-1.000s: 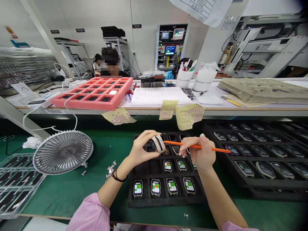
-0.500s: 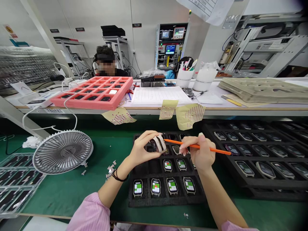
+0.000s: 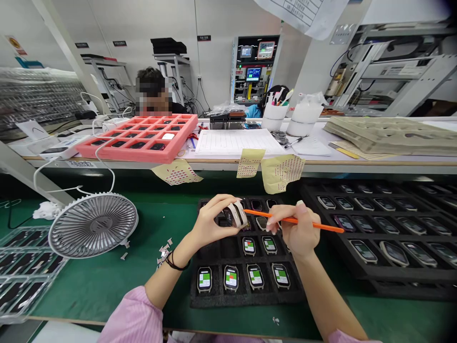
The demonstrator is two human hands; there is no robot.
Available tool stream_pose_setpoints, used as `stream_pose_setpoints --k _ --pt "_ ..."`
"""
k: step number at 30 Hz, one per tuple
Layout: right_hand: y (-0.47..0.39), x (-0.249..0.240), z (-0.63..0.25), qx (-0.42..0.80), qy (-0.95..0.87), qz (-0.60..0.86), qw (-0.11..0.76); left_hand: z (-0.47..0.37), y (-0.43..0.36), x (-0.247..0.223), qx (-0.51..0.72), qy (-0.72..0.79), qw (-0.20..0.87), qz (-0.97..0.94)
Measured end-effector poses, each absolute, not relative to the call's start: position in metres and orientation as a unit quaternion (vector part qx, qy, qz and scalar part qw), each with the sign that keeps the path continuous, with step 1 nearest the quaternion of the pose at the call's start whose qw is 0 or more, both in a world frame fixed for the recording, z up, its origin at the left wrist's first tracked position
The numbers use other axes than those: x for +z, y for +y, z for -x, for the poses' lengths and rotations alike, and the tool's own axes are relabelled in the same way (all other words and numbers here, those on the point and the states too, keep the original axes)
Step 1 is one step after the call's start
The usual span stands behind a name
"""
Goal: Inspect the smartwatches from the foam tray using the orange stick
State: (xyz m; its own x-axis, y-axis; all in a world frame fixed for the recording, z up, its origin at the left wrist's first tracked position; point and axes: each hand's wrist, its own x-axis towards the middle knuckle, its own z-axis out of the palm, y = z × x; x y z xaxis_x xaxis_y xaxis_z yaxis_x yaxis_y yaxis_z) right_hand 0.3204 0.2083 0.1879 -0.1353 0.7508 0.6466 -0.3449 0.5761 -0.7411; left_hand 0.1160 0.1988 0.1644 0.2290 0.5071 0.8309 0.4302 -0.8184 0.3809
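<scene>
Two pale watch cases (image 3: pixel 237 214), side by side on edge, are pinched between the thumb and fingers of my left hand (image 3: pixel 210 220). My right hand (image 3: pixel 298 226) grips a thin orange stick (image 3: pixel 323 226), whose left tip meets or nearly meets the right side of the cases. Both hands are over a black foam tray (image 3: pixel 246 297). In its front row lie several watches with lit green and white screens, such as one watch (image 3: pixel 204 279) at the left corner. My left fingers hide part of the tray's back left.
A grey fan (image 3: pixel 94 226) and a clear tray of dark parts (image 3: pixel 26 281) stand left. More watches fill a black tray (image 3: pixel 371 276) at right. Small scraps (image 3: pixel 164 250) lie on the green mat. A red foam tray (image 3: pixel 171 150) sits on the shelf; a person (image 3: pixel 153 88) is behind.
The orange stick and my right hand have shifted very slightly; my left hand keeps its hold on the watch cases. The person behind the shelf has lowered their head and moved slightly left.
</scene>
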Motion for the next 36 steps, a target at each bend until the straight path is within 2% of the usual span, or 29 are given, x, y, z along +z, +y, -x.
stream_pose_setpoints --k 14,36 --pt "0.2052 0.1862 -0.3163 0.396 -0.632 0.205 0.634 -0.1172 0.1996 0.1633 0.528 0.323 0.022 -0.785" --pt "0.2023 0.1850 -0.3165 0.383 -0.675 0.179 0.604 -0.1167 0.1990 0.1613 0.506 0.332 0.041 -0.795"
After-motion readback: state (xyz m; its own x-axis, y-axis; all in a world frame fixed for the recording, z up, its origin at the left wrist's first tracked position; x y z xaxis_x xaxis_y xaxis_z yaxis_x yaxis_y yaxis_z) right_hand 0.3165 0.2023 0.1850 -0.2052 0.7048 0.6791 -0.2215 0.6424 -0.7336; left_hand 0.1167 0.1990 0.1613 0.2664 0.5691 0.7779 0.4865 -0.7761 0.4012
